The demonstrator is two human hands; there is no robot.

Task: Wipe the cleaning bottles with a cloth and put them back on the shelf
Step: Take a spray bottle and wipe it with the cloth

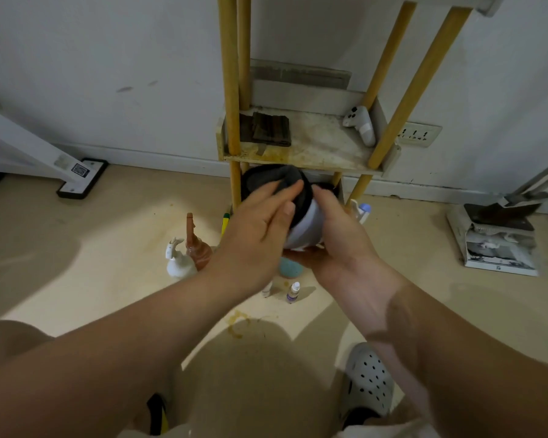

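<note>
On the floor at the left stand a spray bottle (176, 260) and a brown bottle (196, 245), touching each other. Just beside them, the left hand (260, 226) lays fairly straight fingers on a dark cloth (276, 181), pressing it over the top of a white bottle (304, 229). The bottle is held tilted in the air in front of the low shelf (298, 153). The right hand (336, 229) grips it from below, fingers curled round it. A small purple-labelled bottle (293, 292) stands on the floor beneath.
</note>
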